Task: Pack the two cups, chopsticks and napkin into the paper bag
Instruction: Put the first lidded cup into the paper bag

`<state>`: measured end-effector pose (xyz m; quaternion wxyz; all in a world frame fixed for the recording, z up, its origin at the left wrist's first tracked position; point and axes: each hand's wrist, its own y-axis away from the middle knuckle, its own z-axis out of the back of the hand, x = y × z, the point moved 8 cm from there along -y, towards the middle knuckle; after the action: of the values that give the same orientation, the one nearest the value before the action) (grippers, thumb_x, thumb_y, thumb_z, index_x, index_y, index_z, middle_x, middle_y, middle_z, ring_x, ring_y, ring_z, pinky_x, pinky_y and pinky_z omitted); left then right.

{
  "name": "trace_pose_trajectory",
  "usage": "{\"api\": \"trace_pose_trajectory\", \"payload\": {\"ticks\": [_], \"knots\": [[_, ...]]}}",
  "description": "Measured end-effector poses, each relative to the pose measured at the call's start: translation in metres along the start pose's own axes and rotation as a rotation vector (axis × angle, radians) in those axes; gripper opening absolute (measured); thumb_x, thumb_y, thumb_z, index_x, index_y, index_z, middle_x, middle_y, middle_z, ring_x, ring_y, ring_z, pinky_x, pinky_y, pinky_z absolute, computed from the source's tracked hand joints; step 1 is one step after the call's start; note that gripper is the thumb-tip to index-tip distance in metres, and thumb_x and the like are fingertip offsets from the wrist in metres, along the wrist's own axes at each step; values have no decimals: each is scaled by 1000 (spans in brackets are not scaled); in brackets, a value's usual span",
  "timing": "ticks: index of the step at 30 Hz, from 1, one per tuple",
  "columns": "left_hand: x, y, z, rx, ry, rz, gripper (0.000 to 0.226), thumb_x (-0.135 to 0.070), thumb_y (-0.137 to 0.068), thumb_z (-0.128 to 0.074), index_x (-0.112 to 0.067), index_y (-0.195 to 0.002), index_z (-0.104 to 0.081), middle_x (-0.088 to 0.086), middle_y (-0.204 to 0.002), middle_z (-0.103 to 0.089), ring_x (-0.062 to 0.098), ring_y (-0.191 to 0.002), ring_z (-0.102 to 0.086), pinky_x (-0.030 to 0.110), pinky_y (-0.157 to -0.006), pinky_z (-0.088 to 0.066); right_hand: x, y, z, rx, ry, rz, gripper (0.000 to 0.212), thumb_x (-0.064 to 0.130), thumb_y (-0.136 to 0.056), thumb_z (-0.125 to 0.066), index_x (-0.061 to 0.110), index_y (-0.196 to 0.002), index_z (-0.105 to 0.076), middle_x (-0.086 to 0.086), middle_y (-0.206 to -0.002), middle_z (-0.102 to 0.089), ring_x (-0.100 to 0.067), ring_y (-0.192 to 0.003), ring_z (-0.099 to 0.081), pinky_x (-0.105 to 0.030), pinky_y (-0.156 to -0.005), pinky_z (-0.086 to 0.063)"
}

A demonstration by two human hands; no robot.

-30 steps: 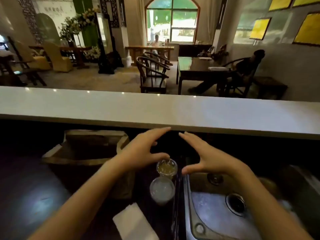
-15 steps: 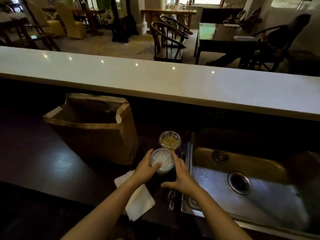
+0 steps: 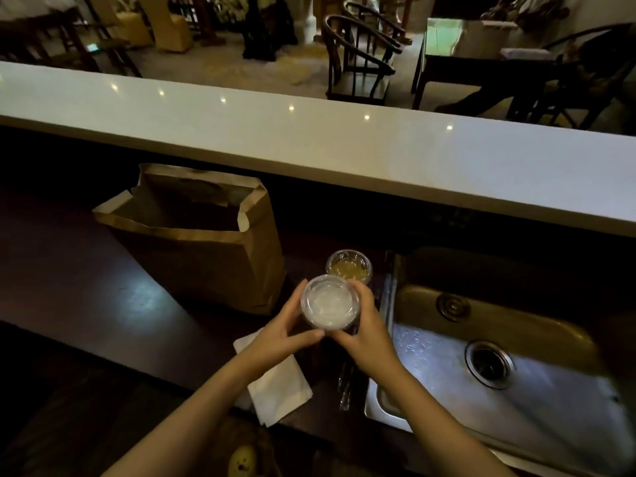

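Cup (image 3: 330, 302) with white lid clasped between left hand (image 3: 280, 330) and right hand (image 3: 365, 333), bag (image 3: 203, 256) open beside, napkin (image 3: 277, 383) at tabletop (image 3: 86, 287) near edge

No legible text, label, brand, number or sign on anything in view

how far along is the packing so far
Nothing visibly packed yet, though the paper bag interior is too dark to check. Both hands, left and right, grip the white cup. Yellow cup, napkin and chopsticks remain on the counter.
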<state>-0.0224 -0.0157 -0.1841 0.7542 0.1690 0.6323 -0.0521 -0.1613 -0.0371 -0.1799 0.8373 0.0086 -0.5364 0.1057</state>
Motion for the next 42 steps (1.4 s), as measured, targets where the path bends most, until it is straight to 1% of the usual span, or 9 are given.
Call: {"api": "trace_pose_trajectory", "payload": {"ticks": [4, 9, 13, 16, 20, 25, 34, 38, 42], "knots": [[-36, 16, 14, -74, -182, -189, 112, -26, -72, -77, -50, -138, 10, -26, -151, -6, -10, -138, -12, 9, -111, -19, 62, -12, 13, 73, 29, 92, 82, 26, -71, -79, 36, -133, -27, 8, -138, -44, -6, -125, -44, -21, -101, -43], [-98, 28, 40, -426, -72, -383, 104, -21, -70, -74, -45, -141, -2, -21, -145, -30, -1, -134, -33, 17, -109, -32, 146, -23, 19, 195, 189, 231, 90, 42, -73, -74, 33, -142, -18, 9, -143, -37, -6, -130, -39, -23, -105, -40], [-124, 39, 64, -379, 99, -393, 103, -44, -60, -80, -53, -138, -13, -31, -135, -45, 0, -128, -44, 25, -103, -43, 214, -38, 24, 299, 617, 498, 99, 81, -62, -42, 54, -138, 16, 21, -155, 20, -2, -142, 11, -31, -116, -3], [-141, 46, 87, -278, 126, -385, 85, -38, -58, -83, -57, -126, -37, -30, -126, -55, 1, -120, -52, 19, -89, -50, 259, -44, 8, 530, 718, 710, 94, 74, -71, -47, 58, -134, 21, 27, -147, 35, 0, -136, 33, -26, -108, 17], [-161, 53, 127, -182, 47, -400, 66, -23, -63, -78, -47, -118, -49, -22, -122, -60, 5, -115, -57, 13, -83, -50, 296, -53, -19, 765, 764, 801, 87, 57, -82, -56, 45, -146, 1, 23, -156, 10, 0, -142, 17, -24, -114, 8], [-181, 56, 173, -62, 79, -423, 61, -23, -62, -84, -31, -117, -58, -6, -119, -67, 14, -112, -61, 18, -85, -50, 335, -75, -34, 918, 663, 777, 84, 40, -80, -69, 43, -145, -16, 25, -154, -8, 10, -138, -2, 4, -104, -3], [-189, 33, 235, 36, -30, -305, 52, 9, -72, -63, -17, -116, -51, -11, -107, -72, 7, -104, -64, 17, -82, -51, 368, -133, -76, 972, 722, 699, 86, 31, -77, -74, 39, -145, -21, 14, -149, -28, 0, -134, -24, -23, -112, -25], [-191, 25, 255, 35, -115, -280, 56, 4, -75, -67, -26, -119, -52, -13, -114, -68, 9, -113, -60, 18, -87, -50, 364, -151, -89, 925, 783, 720, 82, 34, -78, -72, 42, -144, -23, 10, -146, -28, -8, -133, -25, -33, -113, -29], [-180, 26, 294, -249, -404, -301, 50, -5, -78, -71, -25, -122, -56, -7, -121, -64, 7, -116, -57, 29, -101, -46, 347, -166, -98, 869, 817, 710, 81, 37, -79, -71, 47, -142, -22, 7, -145, -24, -12, -131, -21, -30, -108, -25]]}}
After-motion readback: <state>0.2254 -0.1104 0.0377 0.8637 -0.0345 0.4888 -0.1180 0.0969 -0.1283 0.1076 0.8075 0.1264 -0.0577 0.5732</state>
